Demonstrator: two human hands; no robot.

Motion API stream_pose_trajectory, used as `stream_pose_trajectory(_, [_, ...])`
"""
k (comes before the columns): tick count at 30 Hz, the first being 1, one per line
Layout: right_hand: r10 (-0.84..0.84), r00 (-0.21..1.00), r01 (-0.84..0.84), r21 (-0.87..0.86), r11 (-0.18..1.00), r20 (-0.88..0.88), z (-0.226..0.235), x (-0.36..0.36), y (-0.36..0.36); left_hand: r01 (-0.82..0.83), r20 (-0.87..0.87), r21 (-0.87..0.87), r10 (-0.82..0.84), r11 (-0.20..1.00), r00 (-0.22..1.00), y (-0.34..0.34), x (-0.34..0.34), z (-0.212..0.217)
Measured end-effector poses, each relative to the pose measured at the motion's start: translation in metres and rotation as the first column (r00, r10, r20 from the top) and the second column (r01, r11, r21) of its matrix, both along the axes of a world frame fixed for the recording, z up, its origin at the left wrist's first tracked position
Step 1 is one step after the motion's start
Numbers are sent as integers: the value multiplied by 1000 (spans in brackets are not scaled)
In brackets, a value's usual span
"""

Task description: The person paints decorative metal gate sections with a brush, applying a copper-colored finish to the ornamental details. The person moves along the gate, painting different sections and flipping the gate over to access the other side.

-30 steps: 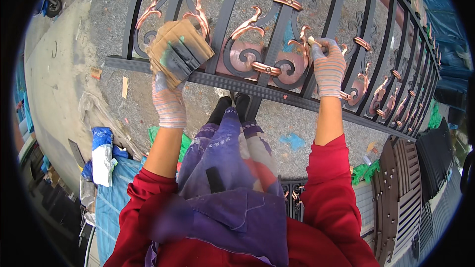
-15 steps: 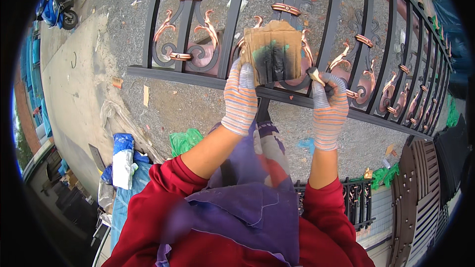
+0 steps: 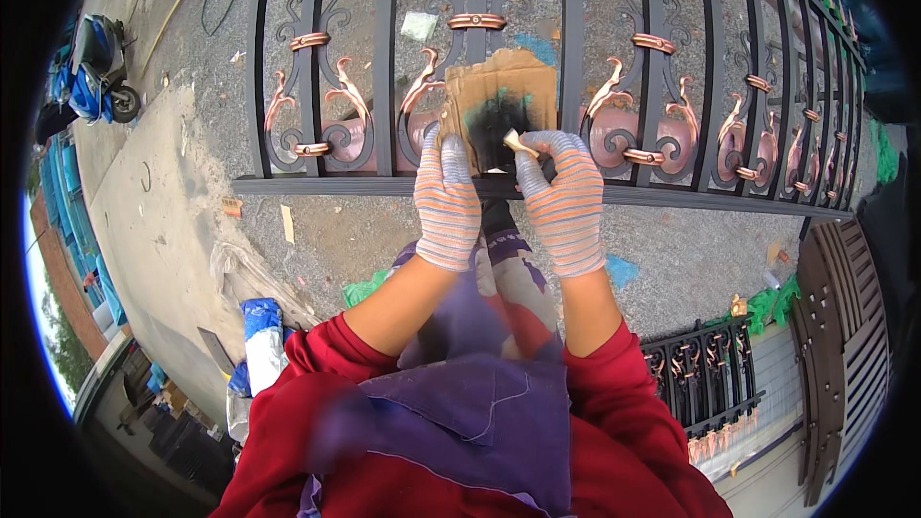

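Observation:
A black iron gate panel (image 3: 614, 194) with copper-coloured scrolls lies flat in front of me. My left hand (image 3: 445, 201), in a striped knit glove, holds a piece of brown cardboard (image 3: 501, 96) stained with black paint, upright behind the bars. My right hand (image 3: 563, 200), gloved the same way, grips a small paintbrush (image 3: 519, 144) whose tip rests against the black patch on the cardboard. Both hands are close together above the panel's lower rail.
Gravel ground lies under the panel. A blue scooter (image 3: 94, 72) stands far left. A blue-and-white bag (image 3: 255, 343) lies at lower left. More black panels (image 3: 708, 374) and dark slatted pieces (image 3: 844, 326) are stacked at right. Paper scraps dot the ground.
My left hand has carried the cardboard from the left to the middle, beside my right hand. My view has shifted left along the panel. The brush now meets the cardboard.

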State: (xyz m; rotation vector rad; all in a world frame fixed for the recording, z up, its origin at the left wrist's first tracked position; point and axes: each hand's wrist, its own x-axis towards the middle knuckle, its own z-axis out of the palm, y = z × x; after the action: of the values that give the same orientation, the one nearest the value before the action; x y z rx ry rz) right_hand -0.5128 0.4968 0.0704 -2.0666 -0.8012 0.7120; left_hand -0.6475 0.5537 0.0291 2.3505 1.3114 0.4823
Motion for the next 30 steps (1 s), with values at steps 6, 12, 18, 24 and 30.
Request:
stream_pose_trajectory(6, [101, 991, -104, 36, 994, 93, -10, 5, 1, -91, 357, -660, 417, 746, 836, -3, 3, -3])
stream_pose_trajectory(12, [-42, 936, 24, 57, 998, 349, -37, 73, -35, -126, 381, -814, 685, 567, 622, 24, -4, 9])
stream_pose_trajectory(18, [78, 862, -101, 19, 995, 501, -84, 161, -42, 540, 337, -802, 940, 256, 55, 34, -46, -15])
stream_pose_trajectory(24, [261, 826, -258, -76, 963, 500, -89, 169, -20, -173, 380, -830, 765, 530, 520, 17, -33, -19])
stream_pose_trajectory(30, [239, 755, -189, -145, 971, 611, -90, 181, -19, 276, 302, -925, 945, 259, 125, 24, -68, -40])
